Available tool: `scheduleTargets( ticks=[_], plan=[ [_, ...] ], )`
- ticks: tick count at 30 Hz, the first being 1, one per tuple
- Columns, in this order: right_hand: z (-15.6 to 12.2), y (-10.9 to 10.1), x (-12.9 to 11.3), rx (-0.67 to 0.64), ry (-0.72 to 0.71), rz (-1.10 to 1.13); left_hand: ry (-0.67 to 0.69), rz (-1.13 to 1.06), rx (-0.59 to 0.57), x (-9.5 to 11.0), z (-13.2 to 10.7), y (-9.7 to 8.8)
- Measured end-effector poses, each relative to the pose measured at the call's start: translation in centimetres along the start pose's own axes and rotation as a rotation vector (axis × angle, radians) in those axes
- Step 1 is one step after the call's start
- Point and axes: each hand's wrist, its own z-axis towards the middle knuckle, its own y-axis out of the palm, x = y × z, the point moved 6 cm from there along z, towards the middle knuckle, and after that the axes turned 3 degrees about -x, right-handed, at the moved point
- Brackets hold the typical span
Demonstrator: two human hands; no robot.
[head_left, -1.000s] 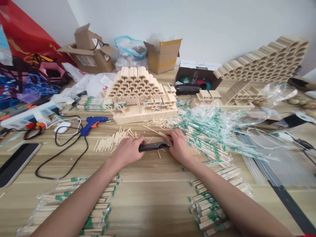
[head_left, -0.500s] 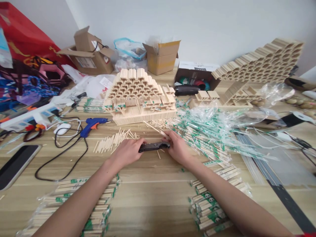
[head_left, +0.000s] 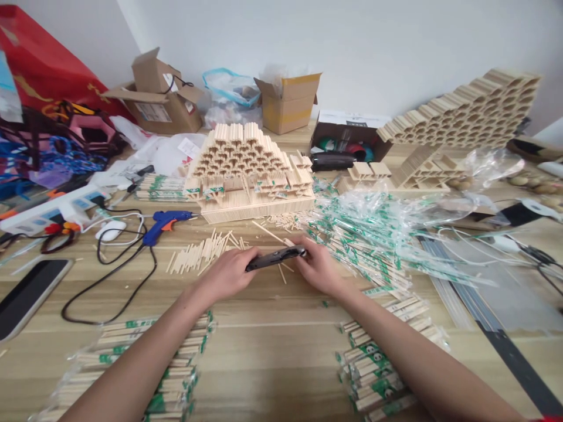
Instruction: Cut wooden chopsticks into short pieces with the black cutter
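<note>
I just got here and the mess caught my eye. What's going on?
A person is working with both hands over a wooden table. The left hand grips a dark hand tool, whose other end meets the right hand. The right hand holds a thin wooden stick pointing away and leftward. Short stick pieces lie beyond the left hand, beside a blue glue gun. Behind them stands a stacked wooden structure. Wrapped sticks lie near both forearms.
</note>
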Motion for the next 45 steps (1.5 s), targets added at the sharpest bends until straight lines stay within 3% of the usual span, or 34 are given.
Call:
scheduleTargets(
  ticks=[4, 7, 16, 31, 45],
  plan=[
    [0.3, 0.1, -0.3, -0.072, 0.055, 0.262, 0.024, -0.081, -0.010, 0.6, 0.0, 0.1],
    [0.6, 0.4, 0.1, -0.124, 0.118, 0.316, 0.029, -0.127, 0.005, 0.7, 0.1, 0.2],
    [0.9, 0.7, 1.9, -0.088, 0.297, 0.603, 0.033, -0.273, 0.200, 0.3, -0.1, -1.0],
    [0.7, 0.9, 1.3, -0.109, 0.349, 0.698, -0.117, -0.495, 0.400, -0.6, -0.3, -1.7],
    [0.7, 1.0, 1.7, -0.085, 0.364, 0.727, -0.126, -0.470, 0.417, -0.7, -0.2, -1.7]
  ],
)
